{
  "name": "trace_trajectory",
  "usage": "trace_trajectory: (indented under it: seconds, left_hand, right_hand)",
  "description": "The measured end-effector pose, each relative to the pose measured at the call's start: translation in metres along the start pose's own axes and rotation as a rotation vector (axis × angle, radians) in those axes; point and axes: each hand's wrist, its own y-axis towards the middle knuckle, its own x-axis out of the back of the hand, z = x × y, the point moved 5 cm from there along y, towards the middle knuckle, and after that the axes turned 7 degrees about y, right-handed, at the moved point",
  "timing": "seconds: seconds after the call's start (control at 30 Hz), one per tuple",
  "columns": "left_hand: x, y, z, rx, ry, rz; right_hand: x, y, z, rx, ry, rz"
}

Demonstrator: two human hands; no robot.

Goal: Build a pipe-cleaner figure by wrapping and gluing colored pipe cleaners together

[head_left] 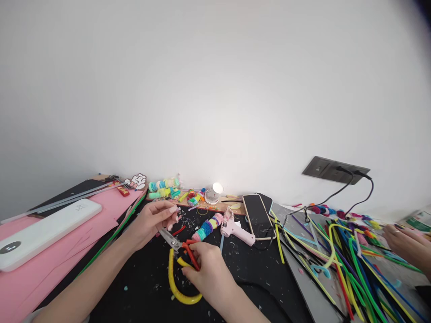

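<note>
My right hand (208,271) is closed around the red and yellow handles of a pair of scissors (175,244), whose metal blades point up and left. My left hand (153,220) is pinched on a small pink fuzzy piece (175,216) just above the blade tips. A red pipe-cleaner bit (179,230) lies between the two hands. A curved yellow pipe cleaner (175,287) lies on the black mat (144,282) under my right hand. Coloured snippets are scattered over the mat.
A rainbow fuzzy coil (207,227), a pink glue gun (235,229) and a phone (256,215) lie behind my hands. Pink paper (40,273) with a white power bank (43,233) is at left. Many pipe cleaners (353,264) lie right, with another person's hand (409,244).
</note>
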Motion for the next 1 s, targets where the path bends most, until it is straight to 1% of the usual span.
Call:
trace_trajectory:
  seconds: [0.1, 0.13, 0.23, 0.3, 0.4, 0.47, 0.53, 0.6, 0.73, 0.8, 0.87, 0.93, 1.0]
  left_hand:
    - [-0.007, 0.000, 0.000, -0.023, 0.165, 0.012]
    - [-0.009, 0.000, 0.001, -0.028, 0.216, 0.018]
    - [-0.012, 0.000, 0.003, -0.041, 0.322, 0.031]
    - [-0.015, -0.001, 0.005, -0.049, 0.376, 0.043]
    - [-0.022, -0.002, 0.007, -0.031, 0.422, 0.081]
    - [-0.030, -0.005, 0.008, -0.010, 0.434, 0.121]
    - [-0.038, -0.008, 0.009, -0.002, 0.446, 0.175]
    - [-0.046, -0.010, 0.010, 0.003, 0.445, 0.227]
    - [-0.056, -0.014, 0.018, -0.004, 0.450, 0.296]
    - [-0.058, -0.014, 0.022, -0.011, 0.459, 0.314]
    - [-0.060, -0.014, 0.024, -0.014, 0.462, 0.330]
    - [-0.060, -0.014, 0.023, -0.028, 0.485, 0.330]
    - [-0.058, -0.014, 0.017, -0.073, 0.573, 0.283]
  right_hand:
    - [-0.006, -0.001, 0.000, 0.012, -0.013, 0.008]
    - [-0.008, -0.001, 0.002, 0.044, -0.008, 0.016]
    - [-0.006, -0.002, 0.013, 0.208, 0.018, 0.015]
    - [0.000, -0.001, 0.016, 0.261, 0.042, -0.062]
    - [0.014, 0.003, 0.008, 0.204, 0.123, -0.231]
    - [0.021, 0.006, 0.002, 0.180, 0.179, -0.275]
    - [0.025, 0.008, -0.001, 0.185, 0.169, -0.271]
    - [0.027, 0.009, -0.002, 0.190, 0.100, -0.253]
    - [0.025, 0.009, -0.001, 0.191, -0.001, -0.189]
    - [0.022, 0.009, 0.000, 0.200, -0.008, -0.156]
    - [0.021, 0.009, 0.001, 0.215, -0.013, -0.155]
    - [0.026, 0.009, 0.000, 0.223, -0.027, -0.188]
    - [0.035, 0.010, -0.002, 0.206, -0.077, -0.236]
